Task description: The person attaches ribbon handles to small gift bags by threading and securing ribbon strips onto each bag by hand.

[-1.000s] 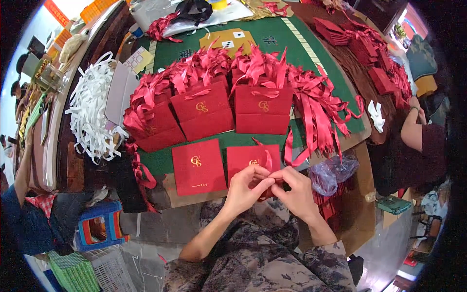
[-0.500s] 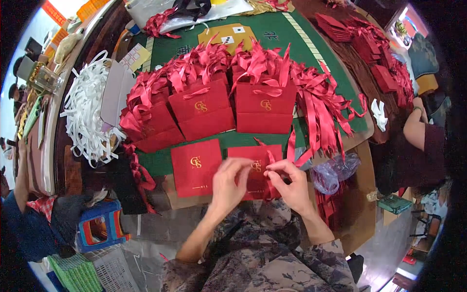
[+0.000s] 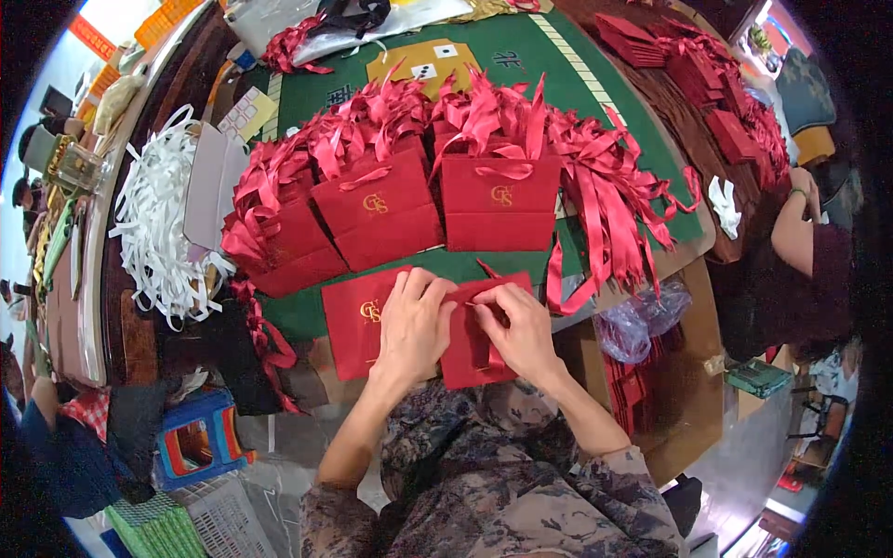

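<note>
A flat red paper bag (image 3: 470, 363) lies in front of me at the near table edge, a strip of red ribbon against it. My left hand (image 3: 414, 321) reaches over its left side, fingers bent and closed at the bag's upper part. My right hand (image 3: 516, 325) closes thumb and forefinger at the bag's upper middle; what lies in the pinch is mostly hidden. Partly under my left hand is a second flat red bag (image 3: 349, 339) with a gold emblem. Beyond them stand rows of red bags (image 3: 502, 219) with red ribbon handles (image 3: 488, 116).
To the left, a box (image 3: 209, 191) overflows with white ribbon (image 3: 153, 219). Loose red ribbons (image 3: 614, 205) hang at the right, above a clear plastic bag (image 3: 642, 325). More red bags (image 3: 707, 84) lie far right, near another person's arm (image 3: 793, 219). A blue stool (image 3: 195, 442) stands lower left.
My left hand has moved up and left, partly covering the left flat bag. My right hand has shifted left over the other bag, whose emblem no longer shows. The view has shifted slightly.
</note>
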A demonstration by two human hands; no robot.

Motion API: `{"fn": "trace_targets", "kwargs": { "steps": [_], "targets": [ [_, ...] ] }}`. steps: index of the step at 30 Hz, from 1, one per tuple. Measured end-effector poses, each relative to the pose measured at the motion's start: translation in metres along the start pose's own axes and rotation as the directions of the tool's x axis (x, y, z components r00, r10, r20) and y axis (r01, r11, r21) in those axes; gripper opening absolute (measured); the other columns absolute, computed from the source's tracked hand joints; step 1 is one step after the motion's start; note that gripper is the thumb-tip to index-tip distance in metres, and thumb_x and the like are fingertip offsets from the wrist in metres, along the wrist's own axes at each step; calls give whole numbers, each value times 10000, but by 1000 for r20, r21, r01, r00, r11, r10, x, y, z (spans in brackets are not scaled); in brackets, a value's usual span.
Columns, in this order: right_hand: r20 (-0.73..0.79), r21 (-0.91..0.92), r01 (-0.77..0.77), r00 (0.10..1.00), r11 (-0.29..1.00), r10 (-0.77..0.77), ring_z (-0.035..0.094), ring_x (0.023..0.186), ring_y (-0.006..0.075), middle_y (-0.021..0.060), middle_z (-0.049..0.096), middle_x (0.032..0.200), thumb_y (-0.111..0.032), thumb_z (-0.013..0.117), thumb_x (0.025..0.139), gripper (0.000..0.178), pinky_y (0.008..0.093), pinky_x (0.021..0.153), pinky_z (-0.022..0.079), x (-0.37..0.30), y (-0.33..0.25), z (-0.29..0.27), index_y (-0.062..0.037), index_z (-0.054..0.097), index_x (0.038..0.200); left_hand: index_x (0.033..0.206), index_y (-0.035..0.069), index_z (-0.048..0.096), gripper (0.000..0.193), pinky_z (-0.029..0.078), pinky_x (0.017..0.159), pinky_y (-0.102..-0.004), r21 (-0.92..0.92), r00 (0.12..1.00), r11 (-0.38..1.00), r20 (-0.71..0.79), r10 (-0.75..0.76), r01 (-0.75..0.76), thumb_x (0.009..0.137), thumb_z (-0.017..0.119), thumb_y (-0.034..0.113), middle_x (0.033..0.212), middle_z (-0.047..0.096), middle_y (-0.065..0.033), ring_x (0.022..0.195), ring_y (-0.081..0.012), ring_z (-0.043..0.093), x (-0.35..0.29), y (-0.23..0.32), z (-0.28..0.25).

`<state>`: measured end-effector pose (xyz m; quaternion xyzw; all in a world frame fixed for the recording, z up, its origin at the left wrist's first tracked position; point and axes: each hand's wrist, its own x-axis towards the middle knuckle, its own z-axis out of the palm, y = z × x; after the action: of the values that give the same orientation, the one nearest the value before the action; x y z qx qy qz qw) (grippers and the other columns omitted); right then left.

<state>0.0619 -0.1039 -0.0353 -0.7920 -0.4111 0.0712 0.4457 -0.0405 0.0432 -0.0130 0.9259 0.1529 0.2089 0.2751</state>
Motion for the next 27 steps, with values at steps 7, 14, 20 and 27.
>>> {"fn": "trace_targets", "kwargs": {
  "steps": [7, 14, 20, 27],
  "targets": [
    [3, 47, -44, 999, 998, 44, 665, 799, 290, 123, 662, 851, -92, 702, 841, 113, 376, 695, 508, 2, -9, 0, -15, 645, 903, 934, 36, 625, 124, 487, 732, -435, 6, 998, 998, 36, 56, -56, 815, 655, 16, 877, 600, -141, 837, -352, 580, 1, 7, -7],
    [5, 109, -132, 991, 985, 133, 668, 832, 333, 122, 679, 874, -149, 701, 824, 149, 425, 720, 512, -1, -13, 3, -37, 633, 896, 946, 36, 620, 78, 497, 714, -447, -59, 997, 998, 74, -21, 25, 868, 616, 39, 820, 639, -150, 803, -355, 623, 0, 10, -15],
    [-1, 106, -170, 985, 980, 171, 666, 822, 334, 124, 678, 862, -139, 708, 813, 149, 424, 717, 513, -2, -17, 7, -34, 623, 877, 955, 19, 623, 76, 518, 736, -428, -107, 983, 988, 155, -95, 112, 884, 613, 44, 858, 676, -174, 837, -360, 671, -2, 8, -16],
    [-111, -54, -40, 993, 998, 34, 652, 798, 319, 101, 658, 828, -115, 739, 798, 149, 429, 709, 508, -7, -21, 13, -58, 614, 858, 950, 11, 639, 82, 534, 697, -410, -141, 982, 978, 132, -136, 154, 879, 613, 43, 839, 686, -175, 792, -341, 685, -4, 15, -10]
  ]
}}
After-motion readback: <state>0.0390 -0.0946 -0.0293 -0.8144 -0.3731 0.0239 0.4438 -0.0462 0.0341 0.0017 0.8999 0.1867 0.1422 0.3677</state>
